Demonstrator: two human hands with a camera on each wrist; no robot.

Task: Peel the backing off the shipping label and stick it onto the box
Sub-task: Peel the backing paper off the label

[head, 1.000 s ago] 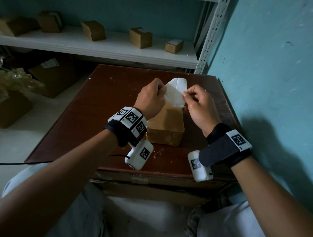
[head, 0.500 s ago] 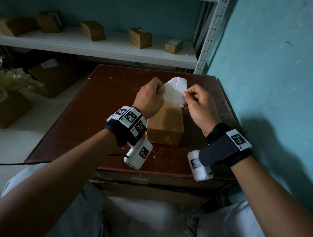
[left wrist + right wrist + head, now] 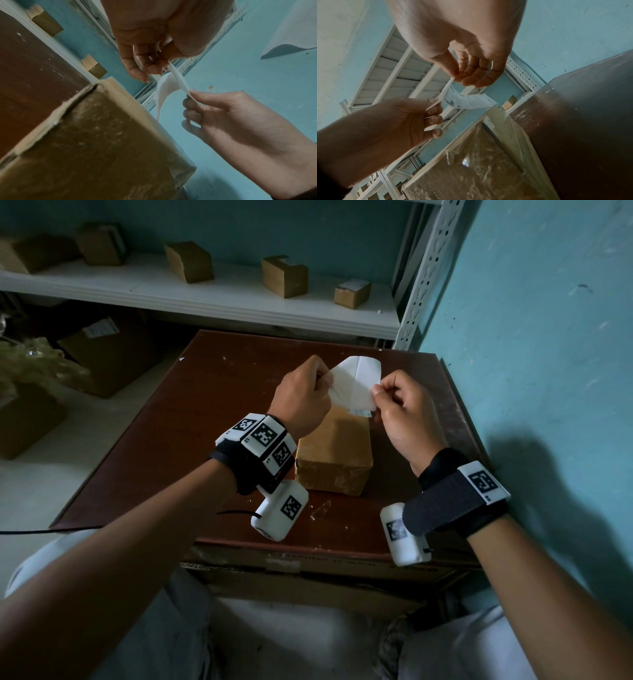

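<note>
Both hands hold a white shipping label [image 3: 356, 385] in the air above the far end of a brown cardboard box [image 3: 334, 453] on the table. My left hand [image 3: 325, 376] pinches the label's left edge and my right hand [image 3: 376, 390] pinches its right corner. In the right wrist view the printed label [image 3: 467, 101] curves away from my right hand [image 3: 454, 79], while my left hand [image 3: 435, 103] pinches a thin layer seen edge-on. In the left wrist view two layers of the label [image 3: 164, 88] spread apart between my left hand [image 3: 169, 65] and my right hand [image 3: 189, 94]. The box [image 3: 102, 142] is wrapped in clear film.
The box stands on a dark brown table [image 3: 191, 419] set against a teal wall [image 3: 531, 354] on the right. Behind it a white shelf [image 3: 205, 299] carries several small cardboard boxes. More cartons [image 3: 102, 350] sit on the floor at the left.
</note>
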